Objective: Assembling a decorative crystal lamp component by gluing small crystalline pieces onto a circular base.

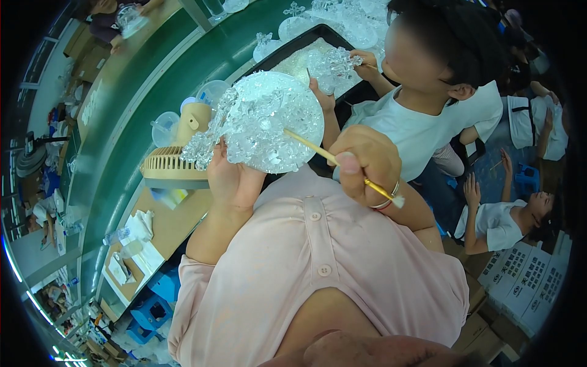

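Note:
My left hand [231,178] is closed on the lower edge of a clear, glittering ornament [260,125] with a round, disc-like base, tilted up in front of my chest. Its surface is covered in crystal-like facets and bits. In my right hand [370,160] is a thin paintbrush [312,145], pinched between thumb and fingers. The brush's pale bristles stick out below that hand, while the tip of its wooden handle points at the ornament's face and appears to touch it. Some of the left fingers are hidden behind the ornament.
A beige fan [177,160] stands left of the ornament, near clear plastic cups [165,128]. Beyond lies a black tray [324,32] of whitish grains, where a co-worker [416,116] at right holds a similar clear piece. A green conveyor belt [137,116] curves along the left. Blue stools [153,309] stand below.

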A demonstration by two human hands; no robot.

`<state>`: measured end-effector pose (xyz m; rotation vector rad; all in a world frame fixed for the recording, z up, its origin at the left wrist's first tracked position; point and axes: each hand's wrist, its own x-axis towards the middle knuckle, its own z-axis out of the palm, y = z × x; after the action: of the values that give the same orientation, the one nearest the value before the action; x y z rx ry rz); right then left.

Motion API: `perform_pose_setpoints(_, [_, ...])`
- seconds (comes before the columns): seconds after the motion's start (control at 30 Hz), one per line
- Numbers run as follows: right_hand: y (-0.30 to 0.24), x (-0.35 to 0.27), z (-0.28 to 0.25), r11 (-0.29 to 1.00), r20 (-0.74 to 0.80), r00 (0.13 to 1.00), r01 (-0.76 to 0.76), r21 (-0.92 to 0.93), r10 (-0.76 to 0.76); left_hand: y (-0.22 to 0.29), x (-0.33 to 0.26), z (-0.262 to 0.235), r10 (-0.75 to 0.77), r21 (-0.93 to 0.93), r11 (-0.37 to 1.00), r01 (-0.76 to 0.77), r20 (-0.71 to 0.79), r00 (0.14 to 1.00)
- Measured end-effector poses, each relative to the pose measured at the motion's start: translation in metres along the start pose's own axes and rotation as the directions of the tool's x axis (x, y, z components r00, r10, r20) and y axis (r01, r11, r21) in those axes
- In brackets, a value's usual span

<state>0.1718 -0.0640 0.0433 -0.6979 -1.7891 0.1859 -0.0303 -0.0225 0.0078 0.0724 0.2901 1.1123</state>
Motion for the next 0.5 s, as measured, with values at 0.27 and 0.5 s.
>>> perform_pose_setpoints(0.27, [0.0005, -0.0011, -0.0012, 0.999, -0.005, 0.999, -0.033, 0.004, 0.033, -0.0003, 0.0006, 0.0025, 0.022, 0.023, 1.0, -0.021, -0.059, 0.998])
perform_pose_setpoints(0.5, [0.0028, -0.0006, -0.0012, 1.0, -0.043, 0.999, -0.007, 0.011, 0.007, -0.0012, 0.0039, 0.0014, -0.027, -0.017, 0.999, 0.027, -0.008, 1.0])
